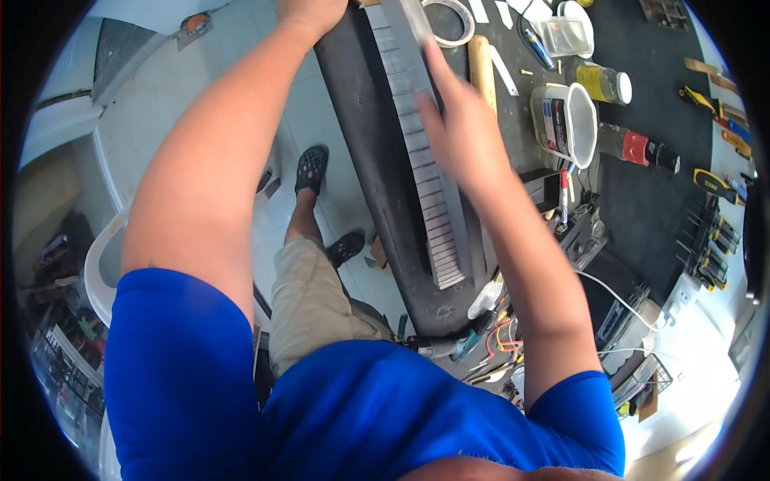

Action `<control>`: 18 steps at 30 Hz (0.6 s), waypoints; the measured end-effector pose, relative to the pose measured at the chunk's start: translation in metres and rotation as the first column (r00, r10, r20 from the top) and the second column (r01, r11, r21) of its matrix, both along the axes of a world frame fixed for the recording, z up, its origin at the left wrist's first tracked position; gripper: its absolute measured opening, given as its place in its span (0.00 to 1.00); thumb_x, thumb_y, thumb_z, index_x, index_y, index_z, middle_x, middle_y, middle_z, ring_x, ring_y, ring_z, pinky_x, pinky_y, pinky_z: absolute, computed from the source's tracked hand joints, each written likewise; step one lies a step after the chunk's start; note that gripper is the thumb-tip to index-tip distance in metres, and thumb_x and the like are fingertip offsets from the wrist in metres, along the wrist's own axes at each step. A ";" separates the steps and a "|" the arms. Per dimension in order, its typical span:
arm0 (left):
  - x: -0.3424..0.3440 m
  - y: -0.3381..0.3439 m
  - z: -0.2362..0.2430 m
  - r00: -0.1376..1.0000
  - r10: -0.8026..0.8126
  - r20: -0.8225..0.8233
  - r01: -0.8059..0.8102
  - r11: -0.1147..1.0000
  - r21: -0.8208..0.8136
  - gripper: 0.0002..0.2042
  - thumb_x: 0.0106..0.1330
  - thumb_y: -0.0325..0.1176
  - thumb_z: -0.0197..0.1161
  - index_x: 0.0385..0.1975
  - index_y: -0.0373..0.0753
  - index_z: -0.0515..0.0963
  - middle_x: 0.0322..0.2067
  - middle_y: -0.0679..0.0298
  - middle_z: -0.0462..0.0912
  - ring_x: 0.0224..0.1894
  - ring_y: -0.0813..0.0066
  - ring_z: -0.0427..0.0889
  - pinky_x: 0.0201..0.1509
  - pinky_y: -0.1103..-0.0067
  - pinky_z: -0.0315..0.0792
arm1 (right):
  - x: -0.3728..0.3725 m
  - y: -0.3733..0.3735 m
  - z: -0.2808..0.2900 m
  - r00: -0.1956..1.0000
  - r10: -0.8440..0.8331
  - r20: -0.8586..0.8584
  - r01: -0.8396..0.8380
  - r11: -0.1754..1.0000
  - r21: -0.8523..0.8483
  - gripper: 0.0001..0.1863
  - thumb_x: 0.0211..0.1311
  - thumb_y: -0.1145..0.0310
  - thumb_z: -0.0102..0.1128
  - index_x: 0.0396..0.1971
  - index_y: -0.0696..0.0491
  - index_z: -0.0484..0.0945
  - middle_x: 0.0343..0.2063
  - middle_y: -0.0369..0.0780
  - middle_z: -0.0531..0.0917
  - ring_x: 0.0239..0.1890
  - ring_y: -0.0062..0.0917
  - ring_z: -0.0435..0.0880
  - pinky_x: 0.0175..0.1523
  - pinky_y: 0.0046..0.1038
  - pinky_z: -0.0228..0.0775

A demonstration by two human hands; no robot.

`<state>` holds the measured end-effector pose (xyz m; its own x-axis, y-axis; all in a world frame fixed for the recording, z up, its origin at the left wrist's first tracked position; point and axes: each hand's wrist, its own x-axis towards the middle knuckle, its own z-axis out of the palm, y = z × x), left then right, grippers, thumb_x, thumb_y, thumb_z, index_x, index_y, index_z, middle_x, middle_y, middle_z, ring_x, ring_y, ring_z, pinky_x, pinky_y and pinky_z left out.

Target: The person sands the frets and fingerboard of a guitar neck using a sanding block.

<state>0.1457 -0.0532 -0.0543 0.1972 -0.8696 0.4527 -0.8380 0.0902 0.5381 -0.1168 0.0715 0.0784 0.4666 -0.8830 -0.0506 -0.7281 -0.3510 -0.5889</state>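
A long grey slotted strip (419, 144), which looks like a wiring duct, lies lengthwise along the left part of the dark bench. Narrow slits run down its left side. My right hand (469, 128) is over its right edge, thumb and forefinger stretched out and apart, blurred by motion. Whether those fingers touch the strip, I cannot tell. At the top rim of the picture, my left hand (317, 12) is beside the strip's far end. Its fingers are cut off from view.
The black bench (353, 120) also carries a tape roll (467, 32), a wooden rod (482, 72), a white plastic tub (581, 124), a yellow-labelled jar (601, 83) and a red bottle (634, 148). Screwdrivers (714, 248) hang on the right. Near my body lies a teal power tool (469, 345).
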 end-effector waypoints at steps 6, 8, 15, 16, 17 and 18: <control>0.010 0.006 0.005 0.999 0.028 0.024 -0.028 0.999 -0.019 0.24 0.73 0.24 0.52 0.67 0.38 0.82 0.69 0.54 0.83 0.76 0.56 0.75 0.83 0.58 0.61 | -0.048 0.071 -0.005 0.999 0.023 0.027 -0.023 1.000 0.012 0.41 0.69 0.82 0.63 0.81 0.52 0.65 0.68 0.57 0.81 0.69 0.55 0.82 0.72 0.45 0.78; 0.002 0.003 0.002 1.000 0.004 0.026 -0.003 0.999 -0.032 0.24 0.73 0.24 0.52 0.67 0.38 0.82 0.69 0.54 0.83 0.76 0.56 0.75 0.83 0.57 0.62 | -0.003 0.009 -0.001 1.000 -0.027 -0.007 0.027 0.996 0.087 0.41 0.68 0.82 0.63 0.81 0.52 0.65 0.68 0.57 0.81 0.68 0.53 0.83 0.71 0.44 0.78; 0.008 0.001 -0.007 1.000 0.011 0.012 -0.011 1.000 -0.015 0.24 0.73 0.24 0.52 0.67 0.38 0.82 0.69 0.55 0.83 0.76 0.55 0.75 0.82 0.56 0.63 | -0.025 0.042 -0.003 0.999 -0.036 0.019 0.035 0.995 0.091 0.40 0.69 0.81 0.64 0.80 0.53 0.66 0.69 0.56 0.80 0.69 0.50 0.82 0.71 0.44 0.78; 0.006 0.002 -0.005 1.000 0.019 0.008 -0.019 1.000 -0.018 0.24 0.73 0.24 0.52 0.67 0.38 0.82 0.69 0.55 0.83 0.76 0.55 0.75 0.82 0.56 0.63 | -0.050 0.071 -0.006 0.999 0.004 0.036 -0.004 1.000 0.015 0.40 0.68 0.83 0.64 0.81 0.53 0.66 0.70 0.56 0.79 0.72 0.52 0.79 0.75 0.45 0.74; 0.005 0.001 -0.004 1.000 0.020 0.000 -0.020 0.999 -0.029 0.24 0.73 0.24 0.52 0.67 0.38 0.82 0.69 0.55 0.83 0.76 0.55 0.75 0.82 0.57 0.63 | -0.064 0.094 -0.004 1.000 0.000 -0.003 0.000 0.999 0.038 0.42 0.67 0.84 0.64 0.81 0.53 0.65 0.71 0.56 0.78 0.73 0.54 0.77 0.77 0.47 0.71; 0.006 0.001 -0.003 1.000 0.024 -0.004 -0.024 0.999 -0.041 0.24 0.73 0.24 0.52 0.67 0.38 0.82 0.69 0.55 0.83 0.76 0.55 0.75 0.82 0.57 0.63 | -0.063 0.088 -0.006 1.000 0.022 -0.007 -0.022 1.000 0.017 0.41 0.68 0.83 0.64 0.82 0.52 0.65 0.71 0.57 0.78 0.73 0.55 0.77 0.77 0.48 0.72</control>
<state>0.1520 -0.0519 -0.0569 0.2196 -0.8455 0.4867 -0.8380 0.0919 0.5378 -0.1798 0.1595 0.0724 0.4851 -0.8718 -0.0687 -0.7249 -0.3569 -0.5892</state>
